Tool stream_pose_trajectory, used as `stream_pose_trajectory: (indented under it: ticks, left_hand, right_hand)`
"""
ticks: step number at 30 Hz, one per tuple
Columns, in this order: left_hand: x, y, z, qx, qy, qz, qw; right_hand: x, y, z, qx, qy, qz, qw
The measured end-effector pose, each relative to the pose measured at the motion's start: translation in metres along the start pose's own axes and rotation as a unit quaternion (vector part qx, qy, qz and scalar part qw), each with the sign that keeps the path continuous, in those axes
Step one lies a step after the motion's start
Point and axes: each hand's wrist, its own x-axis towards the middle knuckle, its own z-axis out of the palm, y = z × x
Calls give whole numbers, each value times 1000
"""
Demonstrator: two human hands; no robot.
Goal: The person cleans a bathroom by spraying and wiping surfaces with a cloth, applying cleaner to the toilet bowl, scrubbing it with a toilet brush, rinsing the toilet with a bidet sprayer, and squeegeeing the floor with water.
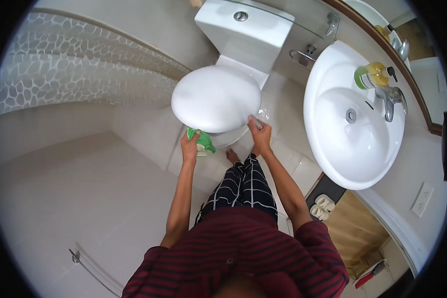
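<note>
A white toilet with its lid down stands in front of me. My left hand is closed on a bright green cloth with a pale part hanging below it, just off the front left edge of the lid. At the lid's front right edge is my right hand, its fingers curled by the rim. Whatever those fingers may hold is too small to make out.
The toilet tank rises behind the lid. To the right is a white sink with a soap bottle and a faucet. A pebble-patterned curtain hangs left. Slippers lie on a dark mat.
</note>
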Motion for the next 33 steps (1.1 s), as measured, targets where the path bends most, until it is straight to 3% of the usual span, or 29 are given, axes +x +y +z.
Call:
stream_pose_trajectory:
  ticks: [2, 3, 5, 6, 9, 12, 13, 16, 18, 19, 20, 21, 23, 25, 27, 28, 30, 32, 33]
  left_hand:
    - [22, 27, -7, 41, -11, 68, 997]
    - [-15, 26, 22, 56, -42, 33, 997]
    - [22, 76, 36, 82, -50, 110, 989]
    - [40, 97, 47, 89, -60, 127, 986]
    - [72, 136, 79, 129, -79, 196, 969]
    - [94, 175, 118, 184, -89, 240, 949]
    - [105, 183, 130, 203, -110, 247, 941]
    - [123, 187, 152, 87, -221, 308, 921]
    - [121, 143, 143, 247, -341, 175, 890]
    - [86, 123, 136, 268, -387, 260, 843]
    - [73, 93, 131, 311, -487, 241, 779]
    - [46, 70, 128, 267, -545, 150, 781]
    - [7, 37, 125, 151, -522, 29, 839]
    - [6, 15, 120, 174, -463, 10, 869]
    - [25, 11, 109, 223, -410, 23, 884]
    - [35, 13, 100, 262, -388, 38, 883]
    - [37, 16, 79, 301, -359, 45, 882]
    - [38, 42, 63, 306, -344, 48, 886]
    - [44, 42, 56, 299, -337, 53, 891]
  right_hand:
    - [-8, -24, 22, 6, -33, -32, 999]
    - [-41, -18, -21, -25, -11, 14, 1000]
    - [-19, -31, -1, -1, 34, -26, 999]
    - [-1, -39, 6, 117, 107, -64, 985]
    - [25, -41, -20, 70, 167, 45, 982]
    - [49, 5, -32, 9, 199, 199, 960]
    - [51, 14, -27, 42, 228, 187, 955]
    - [60, 19, 0, 99, 276, 167, 941]
    - [51, -15, -10, 235, 265, 220, 909]
    - [48, -35, -10, 308, 256, 244, 883]
    - [51, -30, -4, 341, 261, 232, 873]
    - [52, -31, 0, 329, 238, 252, 878]
    - [55, -34, -1, 302, 202, 289, 886]
    - [43, -33, -9, 168, 163, 187, 954]
    - [19, -60, -44, 14, 142, 53, 988]
    - [5, -81, -84, -34, 268, -199, 942]
    - [-1, -113, -201, -61, 395, -269, 877]
    - [10, -170, -306, -346, 551, -325, 687]
    - [26, -174, -345, -375, 524, -328, 691]
